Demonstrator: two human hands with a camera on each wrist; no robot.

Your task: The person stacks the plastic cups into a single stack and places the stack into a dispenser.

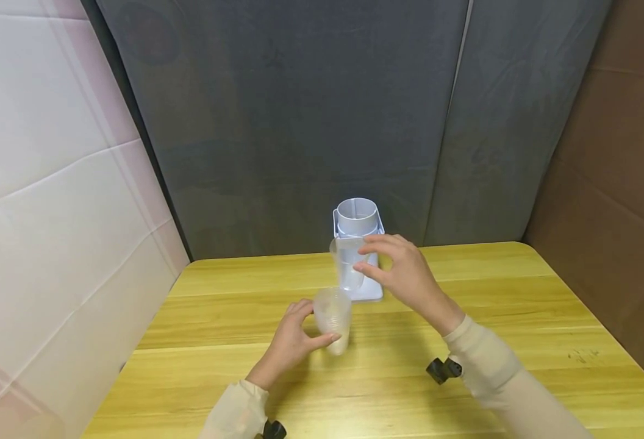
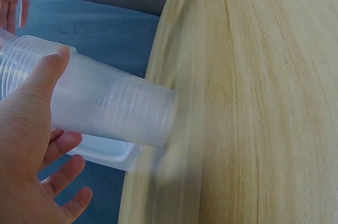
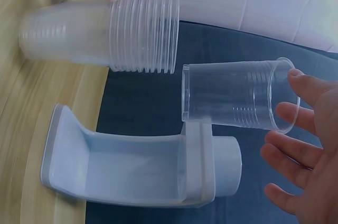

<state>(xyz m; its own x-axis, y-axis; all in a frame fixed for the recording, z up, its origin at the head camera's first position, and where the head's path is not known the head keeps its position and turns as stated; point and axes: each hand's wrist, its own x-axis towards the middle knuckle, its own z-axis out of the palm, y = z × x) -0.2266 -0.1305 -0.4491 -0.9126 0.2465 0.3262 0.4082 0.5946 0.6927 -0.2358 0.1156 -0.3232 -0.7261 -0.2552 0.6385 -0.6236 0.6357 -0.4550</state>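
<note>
My left hand (image 1: 289, 342) holds a nested stack of clear plastic cups (image 1: 333, 314), thumb on the near side and fingers behind. In the right wrist view the stack (image 3: 142, 31) shows several rims packed close together. Above it, my right hand (image 1: 407, 271) pinches a single clear plastic cup (image 3: 227, 94) near its rim between thumb and index finger. That cup is upright, apart from the stack. Directly behind it stands a pale cup dispenser (image 1: 357, 219) with a round open tube on top; the cup and right hand partly cover it.
The dispenser's base rests near the back edge of the wooden table (image 1: 492, 305). A dark grey cloth wall (image 1: 278, 122) rises behind the table. A white panel (image 1: 53, 183) stands at the left and a brown one (image 1: 618, 183) at the right.
</note>
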